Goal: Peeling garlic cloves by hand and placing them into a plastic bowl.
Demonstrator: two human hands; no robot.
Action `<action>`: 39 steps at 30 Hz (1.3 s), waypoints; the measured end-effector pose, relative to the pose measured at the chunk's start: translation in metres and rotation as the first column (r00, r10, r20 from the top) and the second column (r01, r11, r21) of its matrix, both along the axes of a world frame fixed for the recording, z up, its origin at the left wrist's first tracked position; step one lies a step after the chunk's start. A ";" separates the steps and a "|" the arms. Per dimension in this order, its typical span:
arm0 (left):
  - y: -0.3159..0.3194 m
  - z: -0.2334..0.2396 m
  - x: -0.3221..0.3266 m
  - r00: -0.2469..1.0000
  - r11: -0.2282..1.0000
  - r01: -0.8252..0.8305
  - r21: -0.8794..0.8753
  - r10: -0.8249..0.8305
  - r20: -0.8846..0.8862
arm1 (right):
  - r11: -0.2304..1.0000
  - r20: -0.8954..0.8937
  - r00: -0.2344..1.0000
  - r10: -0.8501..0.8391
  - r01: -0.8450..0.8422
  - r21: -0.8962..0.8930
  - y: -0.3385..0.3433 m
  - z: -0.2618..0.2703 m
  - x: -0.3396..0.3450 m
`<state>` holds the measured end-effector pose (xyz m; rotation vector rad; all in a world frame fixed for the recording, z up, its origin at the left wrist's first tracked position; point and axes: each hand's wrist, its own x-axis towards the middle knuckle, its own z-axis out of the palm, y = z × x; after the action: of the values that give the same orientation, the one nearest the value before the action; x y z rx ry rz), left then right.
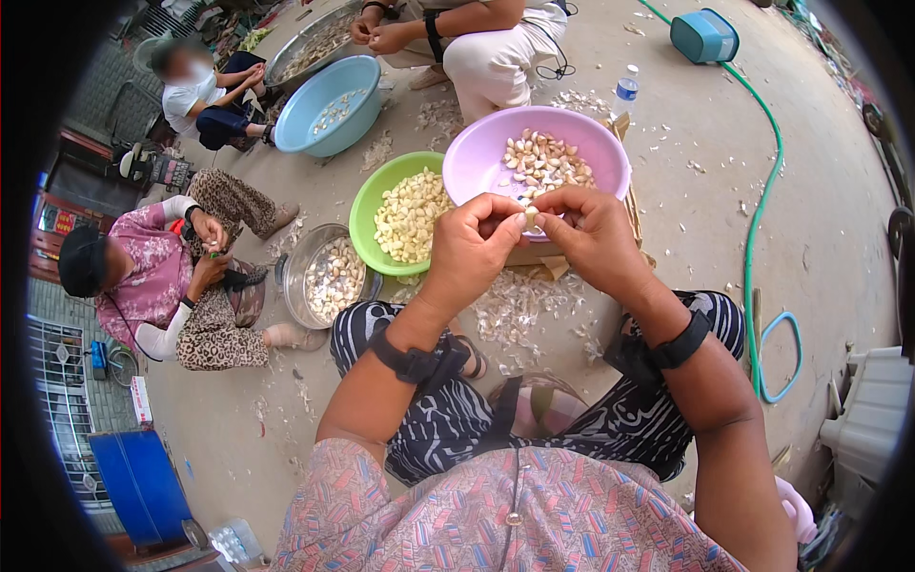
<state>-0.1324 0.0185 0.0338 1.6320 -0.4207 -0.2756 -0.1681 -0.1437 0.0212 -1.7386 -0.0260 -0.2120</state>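
Between the fingertips of both hands is a pale garlic clove (pixel 531 217), held over the near rim of a pink plastic basin (pixel 475 154). My left hand (pixel 477 239) pinches it with thumb and forefinger from the left. From the right, my right hand (pixel 590 232) grips it the same way. Unpeeled garlic cloves (pixel 547 163) lie in the pink basin, which rests on a cardboard box (pixel 632 207). Beside it on the left, a green basin (pixel 363 239) holds many peeled cloves (pixel 411 214). Papery garlic skins (pixel 525 307) litter the ground between my feet.
A metal pot (pixel 292 286) of cloves stands left of the green basin. Beyond are a blue basin (pixel 286 129) and a large metal basin (pixel 314 36). Several people sit around, hands at work. A water bottle (pixel 626 91), green hose (pixel 768 186) and blue bucket (pixel 704 36) are to the right.
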 end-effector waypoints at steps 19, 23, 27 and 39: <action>0.003 -0.010 0.003 0.998 1.000 0.018 0.007 -0.018 -0.056 | 0.996 0.013 0.998 0.064 -0.063 -0.070 0.002 0.000 -0.005; 0.009 -0.011 0.005 0.973 0.980 -0.031 -0.198 -0.016 -0.232 | 0.999 0.038 0.998 0.051 -0.051 -0.014 0.000 0.005 -0.005; 0.008 -0.009 0.001 0.964 0.980 0.014 -0.200 -0.067 -0.258 | 0.998 0.060 0.998 -0.010 0.006 0.062 0.001 0.000 -0.004; 0.006 -0.012 -0.004 0.982 0.981 0.105 -0.160 -0.128 -0.141 | 0.813 -0.215 0.945 0.248 -0.082 0.576 -0.005 0.011 -0.009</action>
<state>-0.1360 0.0244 0.0220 1.4285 -0.4125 -0.4420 -0.1767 -0.1484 0.0326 -1.1486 0.0856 0.1547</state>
